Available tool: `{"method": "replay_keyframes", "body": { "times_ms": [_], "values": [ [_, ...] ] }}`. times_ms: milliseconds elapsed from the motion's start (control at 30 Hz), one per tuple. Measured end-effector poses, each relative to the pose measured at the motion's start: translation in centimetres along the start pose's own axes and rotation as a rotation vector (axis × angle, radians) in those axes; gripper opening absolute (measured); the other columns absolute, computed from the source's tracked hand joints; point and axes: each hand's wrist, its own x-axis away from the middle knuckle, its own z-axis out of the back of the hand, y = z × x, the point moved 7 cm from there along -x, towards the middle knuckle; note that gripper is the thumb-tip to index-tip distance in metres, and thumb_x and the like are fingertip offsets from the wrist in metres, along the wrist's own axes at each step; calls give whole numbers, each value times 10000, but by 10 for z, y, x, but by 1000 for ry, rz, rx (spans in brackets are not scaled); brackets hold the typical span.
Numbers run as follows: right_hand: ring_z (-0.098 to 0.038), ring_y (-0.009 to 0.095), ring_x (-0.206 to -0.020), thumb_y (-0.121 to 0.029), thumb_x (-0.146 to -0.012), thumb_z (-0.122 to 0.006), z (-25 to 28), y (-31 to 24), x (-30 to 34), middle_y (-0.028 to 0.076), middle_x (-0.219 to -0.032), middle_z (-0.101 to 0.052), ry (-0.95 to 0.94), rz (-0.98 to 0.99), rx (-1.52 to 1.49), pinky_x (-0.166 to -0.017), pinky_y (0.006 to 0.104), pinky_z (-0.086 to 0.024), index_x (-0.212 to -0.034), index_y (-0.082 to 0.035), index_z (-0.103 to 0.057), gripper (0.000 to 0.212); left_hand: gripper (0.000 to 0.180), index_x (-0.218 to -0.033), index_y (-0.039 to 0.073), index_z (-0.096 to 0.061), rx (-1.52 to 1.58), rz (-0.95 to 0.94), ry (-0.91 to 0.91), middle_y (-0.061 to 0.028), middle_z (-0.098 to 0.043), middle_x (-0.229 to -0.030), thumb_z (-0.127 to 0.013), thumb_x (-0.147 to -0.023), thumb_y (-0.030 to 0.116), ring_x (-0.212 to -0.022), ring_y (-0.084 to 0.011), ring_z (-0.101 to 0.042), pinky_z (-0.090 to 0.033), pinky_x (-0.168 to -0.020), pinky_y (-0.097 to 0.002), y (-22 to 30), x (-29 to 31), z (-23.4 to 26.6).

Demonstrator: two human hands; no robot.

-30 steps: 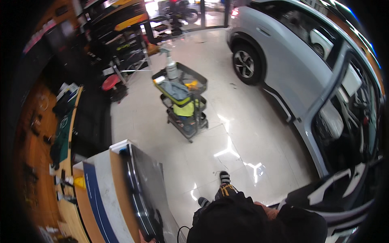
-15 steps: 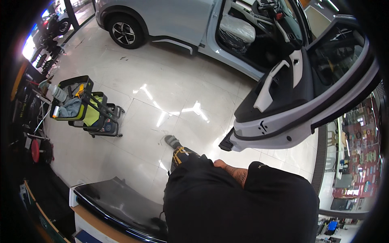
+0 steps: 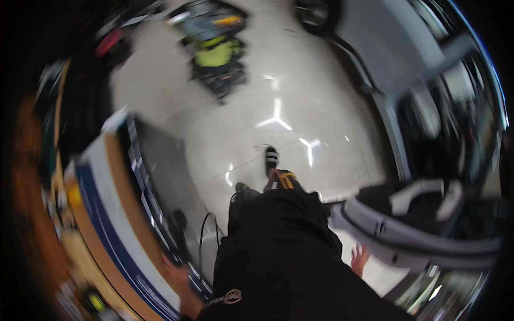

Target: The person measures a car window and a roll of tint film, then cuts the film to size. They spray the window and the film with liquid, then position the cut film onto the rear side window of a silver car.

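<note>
"Where was your left hand?"

"Low on my left, at the near end of the dark glossy panel, where its shiny edge ran along the blue-banded cardboard box. Everything there was blurred, so I cannot tell whether my fingers gripped that edge or only rested on it."

"And the right hand?"

"Well apart from the other, out past my right side. Its fingers were spread, and I saw nothing in them. It hung just beside the lower edge of the open car door (whether it brushed the door, I could not tell)."

"What lay between you and the panel?"

"A black cable looped up beside my left leg, close to the panel's right-hand side. One strapped sandal was set forward on the pale tiled floor."

"Anything farther ahead?"

"A tiered trolley stood there, with a lime-green cloth on a lower level and a grey cloth above it. The light grey car filled the right, its rear wheel cut off by the top of my view."
</note>
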Motion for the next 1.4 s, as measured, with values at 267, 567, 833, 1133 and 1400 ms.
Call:
{"method": "replay_keyframes", "body": {
  "times_ms": [267,567,833,1133,1400],
  "values": [
    [-488,290,-1173,-303,-877,-554,7,-11,-51,101,-1460,-200,-95,-67,129,-870,470,-432,-1368,-66,-245,627,904,-1423,42,-201,858,257,-399,-166,-397,-1341,-637,-639,-68,-1191,-227,-433,-379,-978,-325,-45,-15,-13],
    [-574,316,-1063,-269,-936,-416,-146,-88,-34,174,-1248,-475,-126,109,235,-844,457,-461,-1306,9,-327,471,856,-1376,33,-251,237,-36,-109,-173,-521,-1164,-688,-641,-8,-1050,-250,-526,-429,-902,-335,-5,-37,-2],
    [-635,379,-902,-219,-905,-314,-318,-161,-144,225,-1064,-555,-176,117,252,-701,434,-520,-1208,61,-335,414,778,-1369,9,-260,428,-211,-81,-144,-518,-1179,-678,-715,67,-1093,-254,-492,-414,-917,-342,-30,-42,-15],
    [-633,402,-851,-232,-910,-244,-478,-245,-304,306,-1141,-504,-381,-109,240,-631,384,-562,-1323,36,-147,502,632,-1290,17,-360,576,289,-184,-173,-520,-1168,-535,-689,-66,-1060,-289,-519,-389,-945,-348,-65,-27,-13],
    [-655,223,-693,-648,-875,-147,-554,-326,-427,142,-906,-669,-177,-256,362,-600,270,-493,-1381,-71,-183,768,702,-1359,45,-328,-164,89,130,-159,-545,-1177,-613,-719,-16,-1050,-298,-553,-426,-915,-359,-29,-71,-15]
  ]
}}
